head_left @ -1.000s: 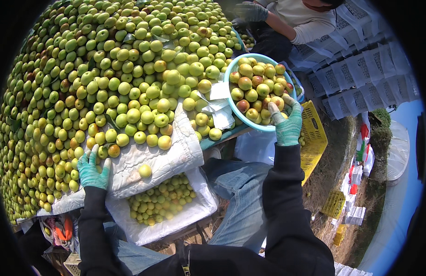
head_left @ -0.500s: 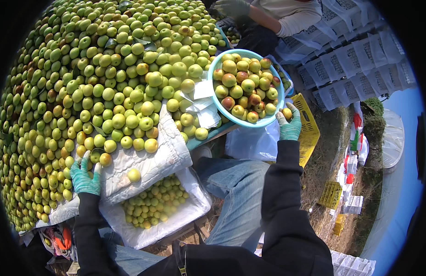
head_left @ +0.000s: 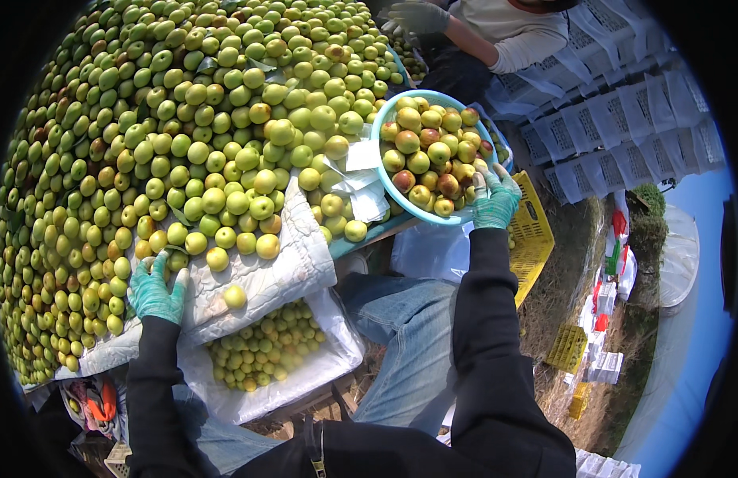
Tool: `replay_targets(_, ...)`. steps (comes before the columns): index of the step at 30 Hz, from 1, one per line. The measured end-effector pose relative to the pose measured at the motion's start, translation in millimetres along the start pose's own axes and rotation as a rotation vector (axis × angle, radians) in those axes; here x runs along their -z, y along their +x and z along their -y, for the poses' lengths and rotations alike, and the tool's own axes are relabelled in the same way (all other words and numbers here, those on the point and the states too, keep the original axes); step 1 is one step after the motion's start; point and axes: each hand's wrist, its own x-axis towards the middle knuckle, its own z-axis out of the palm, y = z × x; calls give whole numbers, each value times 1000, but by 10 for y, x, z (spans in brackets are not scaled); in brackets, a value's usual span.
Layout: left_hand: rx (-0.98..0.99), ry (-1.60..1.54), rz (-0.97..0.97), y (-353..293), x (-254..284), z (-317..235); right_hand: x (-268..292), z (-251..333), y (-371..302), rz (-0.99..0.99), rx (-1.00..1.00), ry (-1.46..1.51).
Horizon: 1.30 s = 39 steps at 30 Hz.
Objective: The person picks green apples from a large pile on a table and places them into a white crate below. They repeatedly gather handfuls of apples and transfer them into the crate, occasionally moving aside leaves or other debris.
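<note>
A great heap of small round green fruit (head_left: 213,163), like jujubes, some blushed red-brown, covers the left side. My left hand (head_left: 155,293), in a green-coated glove, rests at the heap's near edge, thumb and fingers apart, beside a few fruits on a quilted white cloth (head_left: 261,275). A light blue plastic basket (head_left: 391,182) to the right holds redder fruit of the same kind. Over its near right rim reaches my right hand (head_left: 495,199), gloved alike, with fingers apart by the fruit inside; no fruit shows in its grasp. One loose fruit (head_left: 234,297) lies alone on the cloth.
Below the cloth, a white-lined crate (head_left: 341,350) contains more green fruit. White paper slips (head_left: 361,179) lie beside the basket. A yellow crate (head_left: 532,239) stands right of my right hand. Across from me sits another person with a gloved hand (head_left: 416,16), near stacked lined crates (head_left: 616,119).
My right hand has moved from outside the basket, where it held a fruit, to over the rim, and that fruit is let go. My left hand has shifted slightly up and right.
</note>
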Motion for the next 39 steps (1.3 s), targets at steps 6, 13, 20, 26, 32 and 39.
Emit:
replay_targets(6, 27, 33, 77, -36, 27, -60, -37, -84, -26, -24, -241, 244)
replay_targets(13, -141, -25, 1, -194, 28, 118, 303, 1250, -98, -69, -71, 746)
replay_targets(20, -183, -193, 101, -218, 108, 313, -249, 3029, -986, 661, 702, 395)
replay_targets(26, -64, -314, 50, -279, 82, 426, -237, 3408, -1204, 995, 657, -22)
replay_targets(32, -172, -396, 152, -191, 115, 613, -126, 3457, -966, 1017, 381, 702)
replay_targets(39, -160, -748, 250, -53, 43, 498, -162, 3595, -1519, 1186, 379, 825)
